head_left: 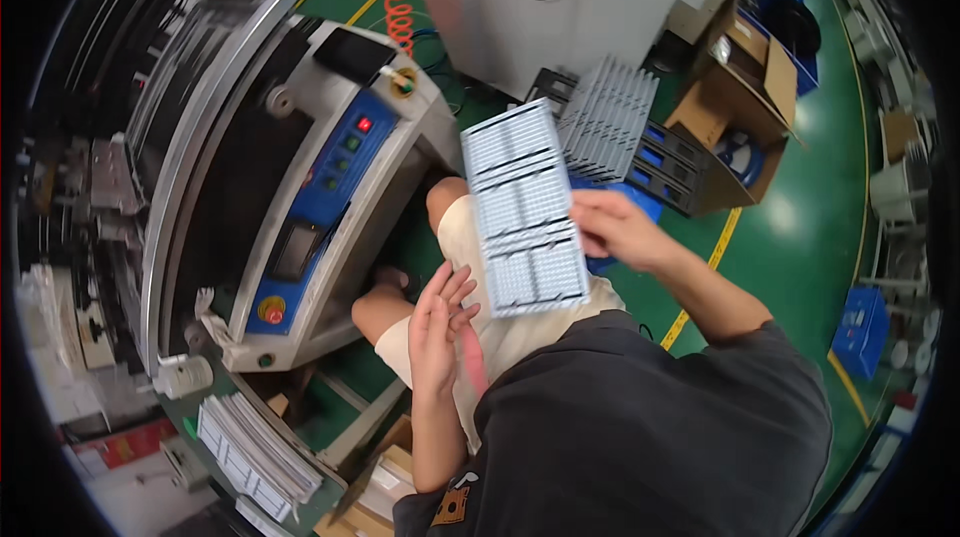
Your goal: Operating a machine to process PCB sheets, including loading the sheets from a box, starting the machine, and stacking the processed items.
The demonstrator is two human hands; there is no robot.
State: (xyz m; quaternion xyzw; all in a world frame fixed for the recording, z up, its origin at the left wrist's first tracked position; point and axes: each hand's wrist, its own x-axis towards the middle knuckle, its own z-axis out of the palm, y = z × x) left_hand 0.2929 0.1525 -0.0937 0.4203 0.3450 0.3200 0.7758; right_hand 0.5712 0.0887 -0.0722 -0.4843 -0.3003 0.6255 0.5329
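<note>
The right hand (618, 227) pinches one flat, rectangular, grid-textured panel (524, 209) by its edge. The left hand (438, 329) hovers below, fingers spread, holding nothing.

Panel: I see a long rectangular board (524, 209), pale blue-white, covered in rows of tiny dots.
Surface: dark slots split it into several sections.
Pose: tilted, long axis running up and down my view, face toward me.
Place: held in the air above my lap.
Grip: pinched at its right edge; left edge free.
</note>
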